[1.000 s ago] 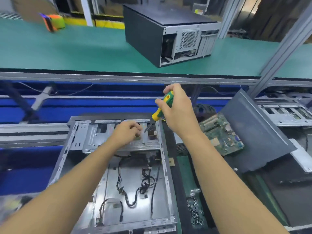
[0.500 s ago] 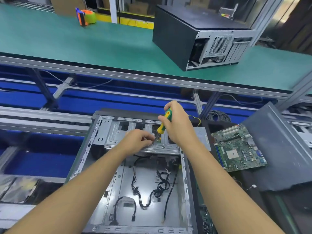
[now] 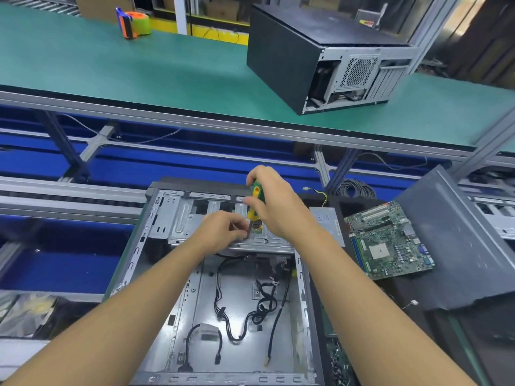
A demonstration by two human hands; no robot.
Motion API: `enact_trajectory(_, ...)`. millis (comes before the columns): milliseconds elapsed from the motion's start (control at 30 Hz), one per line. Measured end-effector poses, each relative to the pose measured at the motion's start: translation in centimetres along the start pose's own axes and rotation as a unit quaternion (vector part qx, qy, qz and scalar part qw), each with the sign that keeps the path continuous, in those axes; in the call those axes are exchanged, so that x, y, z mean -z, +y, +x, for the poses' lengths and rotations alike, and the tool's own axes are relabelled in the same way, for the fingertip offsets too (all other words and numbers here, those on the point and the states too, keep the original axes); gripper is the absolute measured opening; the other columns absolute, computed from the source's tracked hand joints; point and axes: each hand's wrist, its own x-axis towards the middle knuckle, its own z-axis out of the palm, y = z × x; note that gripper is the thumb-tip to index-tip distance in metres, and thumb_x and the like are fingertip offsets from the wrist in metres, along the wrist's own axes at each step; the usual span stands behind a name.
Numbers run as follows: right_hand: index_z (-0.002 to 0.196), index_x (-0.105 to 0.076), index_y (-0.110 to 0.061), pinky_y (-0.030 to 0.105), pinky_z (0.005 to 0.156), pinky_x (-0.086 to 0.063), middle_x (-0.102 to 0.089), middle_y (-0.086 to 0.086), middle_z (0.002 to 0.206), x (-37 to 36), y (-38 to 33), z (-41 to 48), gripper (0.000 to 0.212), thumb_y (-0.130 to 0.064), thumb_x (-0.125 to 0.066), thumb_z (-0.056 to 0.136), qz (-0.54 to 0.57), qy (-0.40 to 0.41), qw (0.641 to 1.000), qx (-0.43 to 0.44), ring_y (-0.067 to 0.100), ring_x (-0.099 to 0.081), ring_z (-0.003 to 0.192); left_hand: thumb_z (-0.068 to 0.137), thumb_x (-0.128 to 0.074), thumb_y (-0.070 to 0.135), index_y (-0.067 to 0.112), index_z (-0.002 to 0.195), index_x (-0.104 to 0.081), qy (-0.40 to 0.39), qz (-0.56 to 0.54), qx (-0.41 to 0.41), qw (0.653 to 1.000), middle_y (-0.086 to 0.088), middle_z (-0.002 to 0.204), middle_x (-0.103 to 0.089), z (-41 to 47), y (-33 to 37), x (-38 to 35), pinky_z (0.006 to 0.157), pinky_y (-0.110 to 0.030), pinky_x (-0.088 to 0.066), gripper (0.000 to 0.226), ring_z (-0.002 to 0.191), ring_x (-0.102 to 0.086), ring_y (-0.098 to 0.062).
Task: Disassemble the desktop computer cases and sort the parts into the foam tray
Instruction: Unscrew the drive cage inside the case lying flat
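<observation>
The open computer case (image 3: 223, 302) lies on its side in the near middle of the workbench, its open face up and its bare metal floor in view. Loose black cables (image 3: 250, 310) trail across that floor. At the far end of the case sits a grey metal drive cage (image 3: 192, 224), and both hands work on its top plate.

The right hand (image 3: 278, 210) is closed around the green and yellow handle of a screwdriver (image 3: 256, 201), which stands nearly upright with its tip down on the cage. The left hand (image 3: 223, 229) has its fingers curled, and thumb and forefinger pinch the lower end of the screwdriver's shaft, just above the plate.

Just beside the right wall of the case lies a grey power supply (image 3: 326, 221), partly hidden by the right wrist. Further right, a green motherboard (image 3: 390, 240) lies flat, and a dark grey side panel (image 3: 459, 240) rests tilted at its right edge.

Beyond the bench runs a green conveyor belt (image 3: 139, 68). A 2nd, closed black case (image 3: 306, 51) stands toward its right end with the rear panel facing the camera, and an orange and green tape dispenser (image 3: 133, 22) sits at its far edge on the left.
</observation>
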Motion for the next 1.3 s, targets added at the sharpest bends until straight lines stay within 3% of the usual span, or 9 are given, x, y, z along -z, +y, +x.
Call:
enact_trajectory(167,0.098,-0.045,-0.030,0.029,0.066,-0.042,-0.048,-0.006,0.099,1.1,0.2,0.1,0.018,-0.023,-0.062,0.098,-0.028,-0.060,0.998,0.009,0.019,-0.052,0.083,0.093,-0.060,-0.001,0.037,0.106,-0.069,0.021,-0.147,-0.022,0.989,0.025,0.094,-0.072,-0.4,-0.1,1.9,0.075,-0.019,-0.052,0.040,0.082,-0.064,0.001)
enact_trajectory(333,0.090,-0.046,-0.035,0.035,0.076,-0.046,-0.043,-0.014,0.099,1.7,0.1,0.7,0.024,-0.018,-0.062,0.096,-0.028,-0.106,0.994,0.026,0.014,-0.050,0.086,0.091,-0.065,0.000,0.034,0.109,-0.071,-0.053,-0.245,-0.075,0.965,0.005,0.111,-0.075,-0.4,1.4,3.5,0.092,-0.022,-0.050,0.039,0.109,-0.067,-0.011)
enact_trajectory(500,0.096,-0.052,-0.037,0.035,0.074,-0.048,-0.040,-0.014,0.106,2.0,0.2,1.2,0.022,-0.017,-0.062,0.097,-0.034,-0.102,0.994,0.001,0.017,-0.054,0.090,0.094,-0.067,0.008,0.029,0.105,-0.069,-0.061,-0.251,-0.100,0.961,0.013,0.105,-0.075,0.3,2.8,2.9,0.089,-0.017,-0.051,0.023,0.106,-0.069,-0.006)
enact_trajectory(600,0.123,-0.056,-0.041,0.036,0.085,-0.048,-0.042,-0.009,0.109,2.2,0.3,1.2,0.031,-0.024,-0.063,0.098,-0.038,-0.098,0.994,-0.026,0.017,-0.053,0.095,0.094,-0.067,0.006,0.029,0.096,-0.070,-0.012,-0.196,-0.105,0.975,0.013,0.095,-0.076,0.7,2.8,2.4,0.088,-0.021,-0.054,0.024,0.096,-0.071,-0.005)
enact_trajectory(733,0.144,-0.047,-0.039,0.033,0.085,-0.046,-0.043,-0.005,0.102,0.8,-0.4,0.6,0.061,-0.048,-0.071,0.088,-0.021,0.037,0.995,-0.085,0.016,-0.047,0.097,0.092,-0.068,0.004,0.024,0.095,-0.074,-0.006,-0.182,-0.094,0.979,0.010,0.098,-0.077,0.7,2.5,1.6,0.087,-0.023,-0.052,0.022,0.098,-0.071,-0.006)
enact_trajectory(933,0.093,-0.047,-0.019,0.030,0.064,-0.036,-0.048,-0.005,0.087,-0.9,-1.3,0.6,0.046,-0.043,-0.083,0.079,0.007,0.170,0.972,-0.162,0.019,-0.049,0.079,0.089,-0.072,0.013,0.030,0.096,-0.074,0.037,-0.140,-0.079,0.986,0.014,0.098,-0.077,0.6,1.9,0.9,0.094,-0.040,-0.056,0.018,0.098,-0.070,-0.002)
enact_trajectory(1100,0.116,-0.066,-0.021,0.029,0.090,-0.046,-0.067,-0.005,0.111,-0.1,-1.0,0.1,0.030,-0.026,-0.075,0.088,0.038,0.099,0.991,-0.084,0.015,-0.056,0.103,0.067,-0.077,0.049,0.051,0.088,-0.072,0.096,-0.161,-0.084,0.979,0.018,0.087,-0.075,0.0,2.3,0.8,0.084,-0.031,-0.054,0.022,0.089,-0.070,-0.002)
enact_trajectory(1200,0.122,-0.066,-0.027,0.029,0.097,-0.046,-0.066,-0.011,0.119,1.1,-0.6,0.2,0.030,-0.019,-0.067,0.093,0.038,0.019,0.997,-0.070,0.015,-0.055,0.112,0.079,-0.080,0.032,0.042,0.095,-0.071,0.024,-0.173,-0.102,0.979,0.010,0.093,-0.075,0.2,2.6,1.6,0.084,-0.029,-0.054,0.020,0.092,-0.070,-0.007)
enact_trajectory(1300,0.122,-0.063,-0.030,0.026,0.090,-0.045,-0.060,-0.013,0.119,1.9,-0.3,0.2,0.031,-0.012,-0.060,0.096,0.051,-0.026,0.996,-0.068,0.010,-0.053,0.106,0.092,-0.071,0.008,0.031,0.106,-0.069,-0.017,-0.192,-0.104,0.976,0.012,0.105,-0.075,0.1,2.7,2.2,0.088,-0.017,-0.052,0.027,0.104,-0.069,-0.005)
